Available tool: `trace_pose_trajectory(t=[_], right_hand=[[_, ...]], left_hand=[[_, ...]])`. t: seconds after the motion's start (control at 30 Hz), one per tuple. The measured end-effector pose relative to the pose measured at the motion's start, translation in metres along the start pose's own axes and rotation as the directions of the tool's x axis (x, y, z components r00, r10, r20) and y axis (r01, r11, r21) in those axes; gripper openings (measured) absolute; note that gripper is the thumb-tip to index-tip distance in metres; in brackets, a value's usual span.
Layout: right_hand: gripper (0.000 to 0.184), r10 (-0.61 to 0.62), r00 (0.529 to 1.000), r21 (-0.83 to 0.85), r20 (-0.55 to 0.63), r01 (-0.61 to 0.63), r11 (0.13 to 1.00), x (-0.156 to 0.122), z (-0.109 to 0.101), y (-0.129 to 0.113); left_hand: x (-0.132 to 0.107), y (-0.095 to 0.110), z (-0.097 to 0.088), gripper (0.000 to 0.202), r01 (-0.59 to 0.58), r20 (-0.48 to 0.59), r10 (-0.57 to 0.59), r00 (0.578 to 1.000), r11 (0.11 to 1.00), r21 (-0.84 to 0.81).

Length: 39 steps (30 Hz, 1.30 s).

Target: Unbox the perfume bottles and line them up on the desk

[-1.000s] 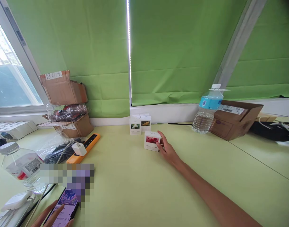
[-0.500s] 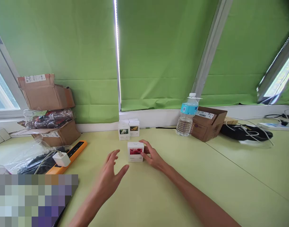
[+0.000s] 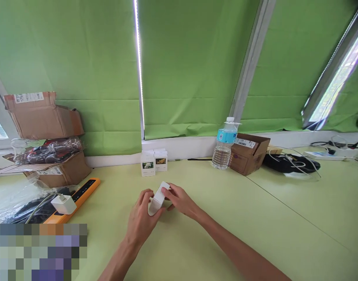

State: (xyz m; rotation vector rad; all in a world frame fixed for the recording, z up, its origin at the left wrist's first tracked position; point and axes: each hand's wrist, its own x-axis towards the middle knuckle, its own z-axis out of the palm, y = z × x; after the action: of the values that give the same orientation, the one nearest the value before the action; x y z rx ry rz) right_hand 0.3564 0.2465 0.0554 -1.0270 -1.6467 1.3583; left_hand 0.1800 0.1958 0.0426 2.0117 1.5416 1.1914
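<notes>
A small white box point(image 3: 158, 199) is held tilted between both hands, with a narrow plain side facing me; its picture face is turned out of view. My left hand point(image 3: 144, 212) grips its lower left end between thumb and fingers. My right hand point(image 3: 180, 199) pinches the upper right part, thumb on the near side. Behind them, against the wall ledge, stand similar small white boxes: one with a white-flower picture point(image 3: 147, 165) and one with a yellow-flower picture point(image 3: 161, 161).
At the right stand a water bottle point(image 3: 222, 146), a brown carton point(image 3: 249, 154) and a black pouch point(image 3: 290, 162) with white cables. Stacked cartons point(image 3: 44, 121), an orange power strip point(image 3: 87, 195) and a white charger point(image 3: 63, 204) occupy the left. Green blinds point(image 3: 196, 70) hang behind.
My left hand has moved right and closed on the white box. The box, upright with its red picture facing me before, is now turned and tilted. The view has shifted slightly right.
</notes>
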Motion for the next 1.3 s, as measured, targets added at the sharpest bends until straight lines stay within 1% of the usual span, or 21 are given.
trace_pose_trajectory(t=[0.07, 0.13, 0.2, 0.27, 0.33, 0.43, 0.5, 0.57, 0.7, 0.8, 0.87, 0.93, 1.0, 1.03, 1.07, 1.1, 1.13, 1.2, 1.23, 1.3], right_hand=[[0.042, 0.027, 0.998, 0.108, 0.064, -0.034, 0.994, -0.002, 0.004, -0.005], [0.036, 0.035, 0.99, 0.196, 0.14, -0.063, 0.979, -0.004, 0.007, -0.008], [0.032, 0.045, 0.98, 0.228, 0.194, -0.09, 0.969, -0.004, 0.009, -0.01], [0.031, 0.07, 0.975, 0.2, 0.211, -0.113, 0.973, -0.003, 0.009, -0.012], [0.031, 0.109, 0.972, 0.137, 0.206, -0.139, 0.981, -0.003, 0.007, -0.016], [0.028, 0.165, 0.957, 0.034, 0.239, -0.178, 0.983, -0.004, 0.003, -0.027], [0.023, 0.198, 0.94, -0.021, 0.277, -0.2, 0.979, -0.005, 0.0, -0.035], [0.018, 0.225, 0.931, -0.067, 0.288, -0.215, 0.974, -0.005, 0.001, -0.04], [0.011, 0.235, 0.951, -0.129, 0.199, -0.212, 0.969, 0.0, 0.009, -0.041], [0.009, 0.236, 0.96, -0.132, 0.152, -0.217, 0.967, 0.003, 0.012, -0.041], [0.012, 0.213, 0.968, -0.119, 0.134, -0.198, 0.973, 0.005, 0.01, -0.042], [0.022, 0.177, 0.977, -0.123, 0.117, -0.163, 0.979, 0.007, 0.005, -0.043], [0.043, 0.134, 0.991, -0.221, 0.027, -0.124, 0.967, 0.009, 0.001, -0.042], [0.054, 0.1, 0.994, -0.308, -0.044, -0.109, 0.945, 0.009, 0.0, -0.041], [0.06, 0.046, 0.993, -0.404, -0.113, -0.088, 0.91, 0.01, -0.001, -0.04], [0.06, -0.03, 0.987, -0.498, -0.156, -0.053, 0.866, 0.01, 0.0, -0.039], [0.053, -0.108, 0.981, -0.575, -0.162, -0.005, 0.818, 0.01, 0.002, -0.039], [0.031, -0.232, 0.968, -0.659, -0.101, 0.109, 0.744, 0.008, 0.009, -0.04], [0.024, -0.272, 0.96, -0.679, -0.065, 0.157, 0.717, 0.006, 0.013, -0.041], [0.02, -0.33, 0.943, -0.711, -0.03, 0.212, 0.67, 0.001, 0.021, -0.045]], left_hand=[[0.0, 0.003, -0.002, 0.025, -0.045, 0.061, 0.05, 0.997, 0.996, -0.081], [0.002, 0.003, -0.007, 0.028, -0.006, 0.151, 0.035, 0.988, 0.983, -0.185], [0.003, 0.001, -0.012, 0.043, 0.055, 0.241, 0.012, 0.97, 0.962, -0.269], [0.005, -0.002, -0.015, 0.066, 0.09, 0.284, 0.001, 0.959, 0.948, -0.305], [0.005, -0.005, -0.014, 0.077, 0.095, 0.277, -0.014, 0.961, 0.955, -0.281], [0.004, -0.006, -0.01, 0.074, 0.072, 0.214, -0.032, 0.976, 0.981, -0.182], [0.003, -0.005, -0.007, 0.073, 0.035, 0.16, -0.018, 0.987, 0.994, -0.108], [0.002, -0.004, -0.006, 0.072, 0.0, 0.128, 0.006, 0.992, 0.999, -0.045], [0.002, -0.006, -0.006, 0.069, -0.027, 0.095, 0.025, 0.995, 1.0, 0.015], [0.004, -0.013, -0.004, 0.068, -0.024, 0.064, 0.025, 0.998, 1.0, -0.017], [0.006, -0.02, -0.001, 0.068, -0.014, 0.022, 0.016, 1.0, 0.997, -0.074], [0.008, -0.025, 0.0, 0.066, -0.002, -0.017, -0.001, 1.0, 0.989, -0.147], [0.008, -0.027, 0.0, 0.065, 0.02, -0.032, -0.028, 0.999, 0.975, -0.222], [0.008, -0.026, 0.0, 0.064, 0.034, -0.034, -0.044, 0.998, 0.966, -0.255], [0.008, -0.025, -0.001, 0.062, 0.046, -0.032, -0.058, 0.998, 0.959, -0.28], [0.007, -0.024, -0.002, 0.06, 0.058, -0.035, -0.072, 0.997, 0.953, -0.298], [0.007, -0.023, -0.002, 0.06, 0.068, -0.039, -0.084, 0.996, 0.949, -0.308], [0.006, -0.02, -0.002, 0.068, 0.081, -0.045, -0.1, 0.994, 0.945, -0.315], [0.006, -0.019, -0.001, 0.074, 0.085, -0.051, -0.106, 0.993, 0.945, -0.315], [0.006, -0.019, 0.001, 0.086, 0.088, -0.084, -0.118, 0.989, 0.95, -0.3]])
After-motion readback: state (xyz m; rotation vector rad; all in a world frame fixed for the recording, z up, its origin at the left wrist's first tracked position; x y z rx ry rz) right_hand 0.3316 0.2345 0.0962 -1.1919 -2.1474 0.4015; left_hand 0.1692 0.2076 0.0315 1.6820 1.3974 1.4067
